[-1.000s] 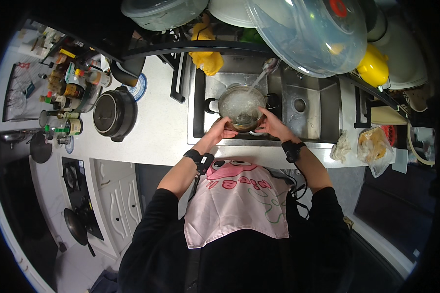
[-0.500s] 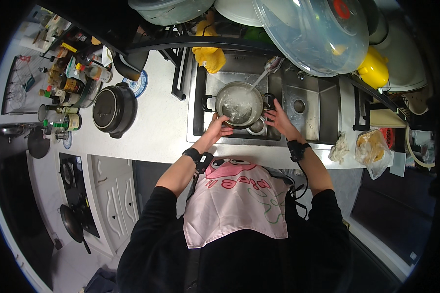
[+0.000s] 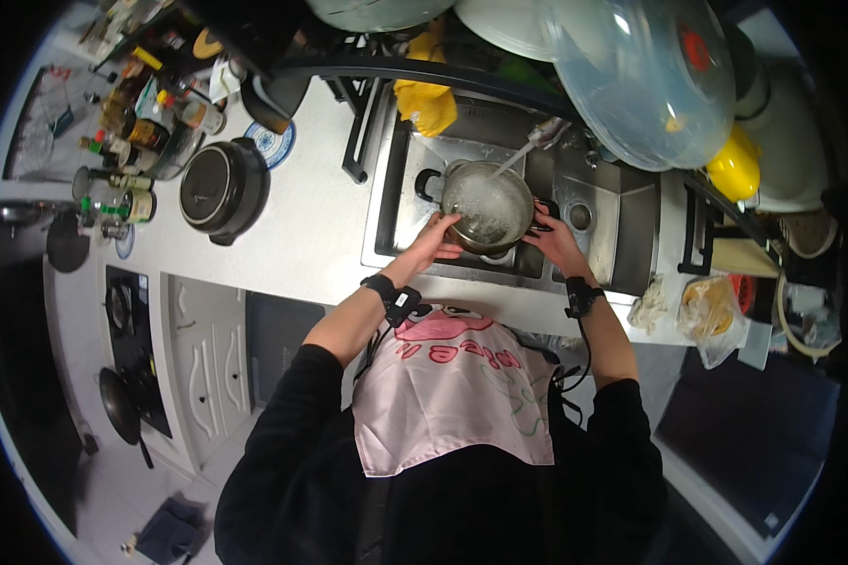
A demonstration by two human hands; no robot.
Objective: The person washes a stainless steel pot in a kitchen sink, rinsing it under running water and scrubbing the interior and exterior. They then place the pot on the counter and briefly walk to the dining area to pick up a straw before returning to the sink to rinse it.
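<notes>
A steel cooking pot [image 3: 488, 202] with two black handles is held over the left basin of the sink [image 3: 379, 240]. Water runs into it from the faucet [image 3: 545, 134], and the water inside bubbles and ripples. My left hand [image 3: 433, 245] grips the pot's near left side, thumb at the rim and fingers lower on the wall. On the other side, my right hand [image 3: 558, 247] is closed around the right handle area, its fingers partly hidden by the pot. A drain strainer under the pot's near edge is mostly covered.
Above the sink, a dark rack [image 3: 386, 68] carries a clear plastic lid [image 3: 645, 85] and bowls. A yellow cloth [image 3: 426, 108] hangs from it. An upturned black pot [image 3: 222, 193], a blue-patterned plate [image 3: 271, 143] and several bottles stand left. A plastic bag [image 3: 711, 320] lies right.
The pot has moved a little to the right in the basin, with both hands on it. My right hand has closed at the right handle. The whole view has turned slightly.
</notes>
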